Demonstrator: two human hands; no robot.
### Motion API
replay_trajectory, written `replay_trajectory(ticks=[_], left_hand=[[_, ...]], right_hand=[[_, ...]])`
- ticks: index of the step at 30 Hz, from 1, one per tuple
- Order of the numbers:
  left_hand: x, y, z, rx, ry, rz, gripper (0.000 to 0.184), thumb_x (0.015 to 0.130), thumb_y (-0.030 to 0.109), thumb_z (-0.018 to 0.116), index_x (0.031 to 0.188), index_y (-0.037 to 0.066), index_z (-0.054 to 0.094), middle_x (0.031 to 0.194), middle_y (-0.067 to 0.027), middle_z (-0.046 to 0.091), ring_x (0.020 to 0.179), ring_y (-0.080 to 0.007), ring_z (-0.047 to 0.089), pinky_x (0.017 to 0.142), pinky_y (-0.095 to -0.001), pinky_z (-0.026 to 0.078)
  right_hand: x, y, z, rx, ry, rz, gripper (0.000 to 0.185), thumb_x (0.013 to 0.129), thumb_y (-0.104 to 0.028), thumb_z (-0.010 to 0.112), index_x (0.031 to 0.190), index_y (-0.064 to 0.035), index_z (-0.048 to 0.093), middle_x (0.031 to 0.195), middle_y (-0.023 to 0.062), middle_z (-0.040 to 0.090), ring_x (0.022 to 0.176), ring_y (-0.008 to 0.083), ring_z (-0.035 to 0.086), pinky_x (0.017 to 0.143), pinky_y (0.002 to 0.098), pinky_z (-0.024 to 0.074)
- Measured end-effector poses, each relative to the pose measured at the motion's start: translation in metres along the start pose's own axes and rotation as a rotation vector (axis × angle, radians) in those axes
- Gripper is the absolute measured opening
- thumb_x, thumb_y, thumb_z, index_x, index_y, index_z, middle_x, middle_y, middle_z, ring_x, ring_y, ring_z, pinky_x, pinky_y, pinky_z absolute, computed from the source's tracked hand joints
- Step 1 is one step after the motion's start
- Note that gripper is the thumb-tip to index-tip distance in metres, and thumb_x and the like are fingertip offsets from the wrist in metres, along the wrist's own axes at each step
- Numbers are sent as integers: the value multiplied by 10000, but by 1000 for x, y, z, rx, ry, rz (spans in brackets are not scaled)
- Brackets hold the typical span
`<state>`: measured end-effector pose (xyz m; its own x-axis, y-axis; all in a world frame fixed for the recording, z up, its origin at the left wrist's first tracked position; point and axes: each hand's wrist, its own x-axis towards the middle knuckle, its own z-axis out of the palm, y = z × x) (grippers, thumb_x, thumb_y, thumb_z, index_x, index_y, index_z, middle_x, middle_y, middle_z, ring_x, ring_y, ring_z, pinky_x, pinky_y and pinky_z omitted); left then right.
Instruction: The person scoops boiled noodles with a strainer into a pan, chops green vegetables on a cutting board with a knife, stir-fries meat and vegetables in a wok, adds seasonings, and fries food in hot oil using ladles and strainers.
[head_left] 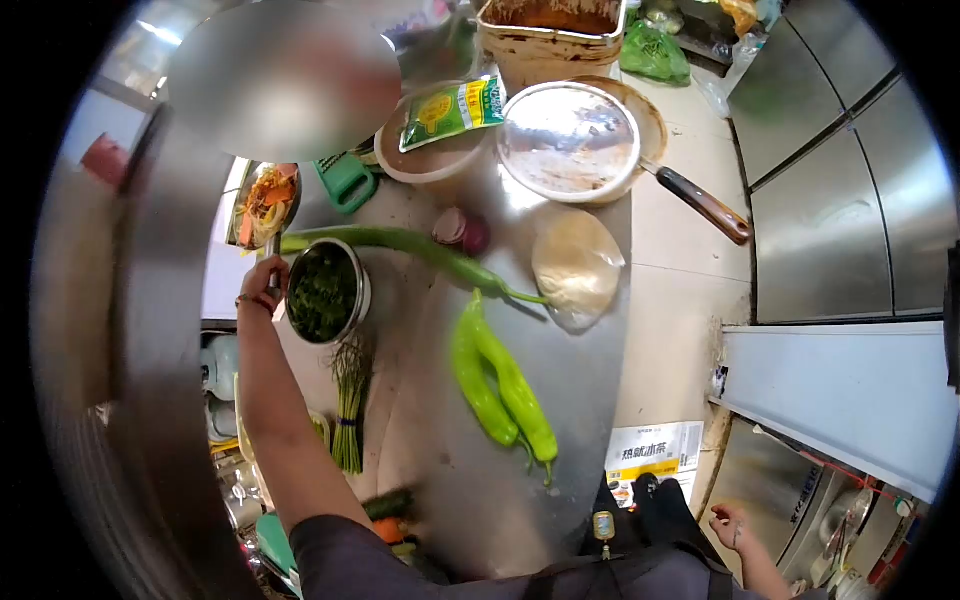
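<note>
Short dark grey sleeve (335,550), thin dark bracelet (256,303) by the left hand (262,279), black trousers (678,518), small hanging pendant (603,525).

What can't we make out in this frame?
All in the head view:
Upper left: whatever lies behind the blurred patch.
Green packet: fine print too small.
Metal container: bottom hidden by greens.
Orange piece: partly covered by dark sleeve.
Left hand: palm turned away.

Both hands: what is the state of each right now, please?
Left hand: closed on a metal handle.
Right hand: partly open, nothing visible in it.
</note>
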<state>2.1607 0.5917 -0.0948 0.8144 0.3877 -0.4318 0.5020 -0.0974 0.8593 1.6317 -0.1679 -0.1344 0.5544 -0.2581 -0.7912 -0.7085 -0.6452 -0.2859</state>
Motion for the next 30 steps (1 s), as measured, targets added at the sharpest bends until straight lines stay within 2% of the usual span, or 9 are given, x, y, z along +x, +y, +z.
replay_trajectory(ticks=[7, 10, 13, 17, 19, 21, 22, 23, 30], left_hand=[[46, -14, -9, 112, 21, -77, 155, 725, 183, 627, 723, 30, 596, 633, -76, 571, 536, -164, 522, 487, -303, 423], [87, -36, -34, 763, 16, -14, 431, 760, 426, 598, 853, 6, 621, 718, -99, 601, 638, -206, 553, 593, -366, 426], [53, -7, 27, 935, 171, 527, 395, 797, 370, 562, 950, 6, 570, 821, -114, 582, 726, -220, 551, 650, -362, 445], [-110, 42, 110, 609, 158, 1150, 373, 845, 294, 514, 1080, 5, 503, 959, -134, 558, 844, -239, 549, 725, -358, 471], [-210, 44, 156, 418, -101, 1326, 374, 869, 256, 489, 1145, 5, 469, 1029, -144, 545, 902, -249, 548, 763, -355, 484], [-311, 2, 222, 215, -777, 1280, 383, 893, 218, 465, 1210, 5, 435, 1098, -154, 533, 961, -258, 546, 800, -353, 497], [-402, -13, 263, 117, -1103, 619, 426, 893, 299, 448, 1193, -4, 451, 1086, -147, 539, 928, -230, 554, 786, -336, 484], [-459, -63, 304, 105, -1316, 567, 418, 887, 277, 460, 1186, -15, 459, 1079, -146, 544, 929, -220, 549, 787, -342, 474], [-809, -253, 402, 811, -1976, 429, 380, 900, 241, 450, 1213, 26, 434, 1136, -127, 519, 950, -238, 536, 806, -349, 463]], right_hand=[[17, -57, -22, 23, 57, -31, 294, 762, -120, 612, 1026, 10, 599, 925, 167, 629, 836, 248, 623, 735, 317, 505], [15, -34, -11, -91, 87, -84, 300, 769, -134, 603, 1043, -12, 596, 912, 163, 634, 793, 225, 621, 713, 316, 500], [-17, -16, 4, 126, 121, -46, 361, 755, -209, 607, 1072, -39, 581, 890, 143, 624, 788, 243, 598, 724, 327, 484], [-77, 12, 8, 195, -152, -93, 529, 755, -334, 633, 1179, -47, 503, 1054, 143, 577, 937, 244, 569, 832, 320, 452], [-115, 38, 31, 369, -200, -137, 561, 778, -340, 635, 1226, -47, 466, 1096, 133, 565, 983, 197, 552, 842, 297, 442], [-156, 61, 50, 619, -245, -159, 514, 830, -295, 597, 1260, -58, 445, 1147, 140, 553, 1037, 175, 523, 860, 285, 427], [-176, 73, 61, 729, -233, -241, 496, 855, -286, 565, 1277, -64, 429, 1177, 135, 541, 1058, 180, 510, 880, 286, 413], [-194, 88, 73, 829, -209, -337, 478, 881, -277, 532, 1295, -69, 414, 1208, 131, 530, 1079, 185, 498, 900, 286, 399], [-359, 238, 240, 1313, 110, -393, 413, 890, -260, 487, 1244, -49, 455, 1190, 116, 539, 1081, 193, 493, 896, 306, 387]])
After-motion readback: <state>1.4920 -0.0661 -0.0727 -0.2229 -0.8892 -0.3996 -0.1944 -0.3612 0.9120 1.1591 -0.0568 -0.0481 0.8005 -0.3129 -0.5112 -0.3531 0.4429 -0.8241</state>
